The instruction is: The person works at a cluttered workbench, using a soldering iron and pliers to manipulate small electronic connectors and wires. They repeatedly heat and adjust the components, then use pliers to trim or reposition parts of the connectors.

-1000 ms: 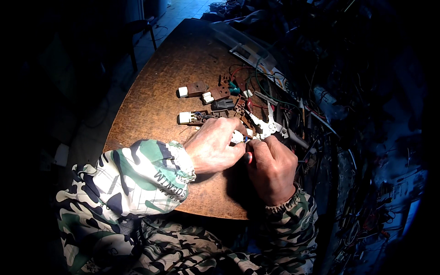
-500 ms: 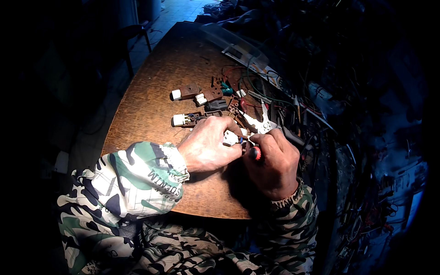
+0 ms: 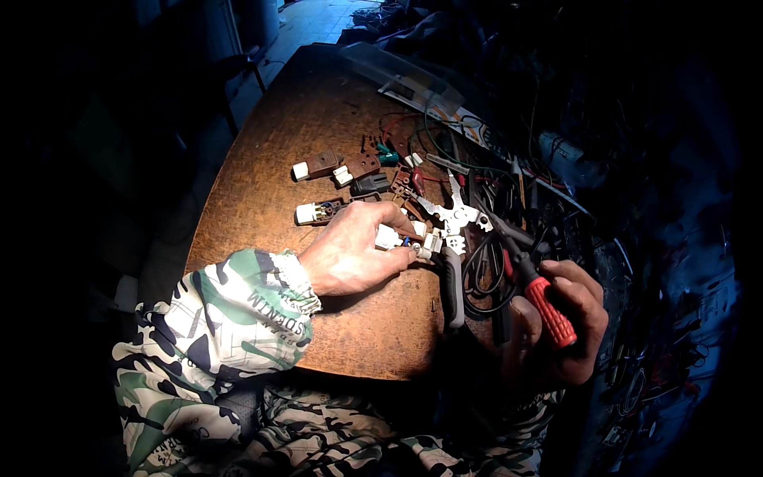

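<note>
Centrally, on a worn wooden table, the left hand pinches a white connector between thumb and fingers. Well apart to its right, the right hand has its fingers curled round a red-handled screwdriver. Between the hands, pliers with spread jaws and a looped black cable crowd the space. Beyond the left hand lie brown connectors, a black connector and a green piece.

The left hand hides part of the white piece. The screwdriver covers some of the right hand. The lower edge crops the clothing.
</note>
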### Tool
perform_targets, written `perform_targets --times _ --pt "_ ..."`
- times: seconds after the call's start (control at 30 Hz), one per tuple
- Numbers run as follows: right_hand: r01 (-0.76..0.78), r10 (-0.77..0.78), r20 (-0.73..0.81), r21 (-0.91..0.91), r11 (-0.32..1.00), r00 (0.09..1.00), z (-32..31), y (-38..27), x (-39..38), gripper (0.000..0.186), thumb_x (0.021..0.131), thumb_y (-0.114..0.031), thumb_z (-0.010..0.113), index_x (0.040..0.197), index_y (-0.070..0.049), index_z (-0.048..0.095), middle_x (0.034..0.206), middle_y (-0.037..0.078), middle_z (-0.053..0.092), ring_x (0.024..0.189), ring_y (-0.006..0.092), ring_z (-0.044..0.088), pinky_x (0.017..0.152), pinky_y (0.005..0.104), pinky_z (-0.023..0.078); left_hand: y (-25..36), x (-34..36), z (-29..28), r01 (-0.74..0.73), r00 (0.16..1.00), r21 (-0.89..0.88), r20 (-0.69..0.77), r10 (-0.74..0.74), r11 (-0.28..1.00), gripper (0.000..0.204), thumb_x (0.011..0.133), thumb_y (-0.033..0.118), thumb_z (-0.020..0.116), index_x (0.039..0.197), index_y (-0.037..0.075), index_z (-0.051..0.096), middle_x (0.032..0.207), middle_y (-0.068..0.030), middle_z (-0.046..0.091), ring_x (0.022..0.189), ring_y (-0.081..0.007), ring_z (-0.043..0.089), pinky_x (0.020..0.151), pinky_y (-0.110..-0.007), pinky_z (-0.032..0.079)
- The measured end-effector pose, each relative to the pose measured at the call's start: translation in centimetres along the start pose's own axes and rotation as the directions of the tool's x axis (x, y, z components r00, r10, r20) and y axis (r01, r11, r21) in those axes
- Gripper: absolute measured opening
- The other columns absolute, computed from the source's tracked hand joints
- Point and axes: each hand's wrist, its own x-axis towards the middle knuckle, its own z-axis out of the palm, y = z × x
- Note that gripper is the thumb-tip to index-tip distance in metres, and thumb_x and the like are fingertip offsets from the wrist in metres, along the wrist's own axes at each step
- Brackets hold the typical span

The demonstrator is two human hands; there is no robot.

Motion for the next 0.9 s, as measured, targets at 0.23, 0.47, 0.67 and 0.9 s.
perform_targets --times 0.23,0.47,0.67,0.9 --pt "-0.084 0.08 0.029 0.183 0.979 0.996 -2.2 -2.1 -6.2 0.047 0.094 -0.009 0.074 0.13 -0.004 0.044 0.116 0.028 0.061 0.099 0.0272 0.069 0.081 0.0341 0.062 1.4 -0.3 -0.5 0.032 0.999 -0.117 0.036 -0.028 0.993 0.029 0.084 0.01 0.074 0.109 -0.004 0.071 0.102 -0.0124 0.074 0.095 -0.0184 0.07 0.088 -0.033 0.057" --pt "-0.122 0.05 0.221 0.324 0.938 0.974 -2.3 -1.6 -7.2 0.054 0.09 -0.004 0.072 0.133 -0.007 0.04 0.12 0.024 0.058 0.094 0.0306 0.068 0.079 0.0427 0.062 4.7 -1.7 -1.8 0.281 0.959 -0.159 0.085 -0.27 0.947 0.032 0.09 0.005 0.073 0.118 -0.009 0.065 0.105 -0.0147 0.074 0.092 -0.0171 0.074 0.085 -0.028 0.06" --pt "-0.19 0.114 0.225 0.355 0.915 0.968 -1.8 -1.2 -7.8 0.064 0.083 0.001 0.074 0.138 -0.008 0.043 0.115 0.021 0.06 0.092 0.0345 0.069 0.077 0.0462 0.064 2.4 0.1 -0.8 0.303 0.952 -0.296 0.142 -0.272 0.906 0.038 0.091 0.004 0.075 0.123 -0.012 0.059 0.112 -0.018 0.071 0.096 -0.0249 0.076 0.089 -0.034 0.061" --pt "0.1 -0.058 -0.126 0.359 0.928 0.99 0.8 0.4 -6.9 0.027 0.086 0.0 0.075 0.109 0.003 0.061 0.102 0.022 0.07 0.084 0.0337 0.072 0.069 0.0432 0.062 2.9 -1.1 -1.5 0.405 0.913 -0.445 0.147 -0.381 0.798 0.04 0.093 0.001 0.072 0.128 -0.012 0.057 0.115 -0.0175 0.07 0.099 -0.0243 0.074 0.094 -0.036 0.059"
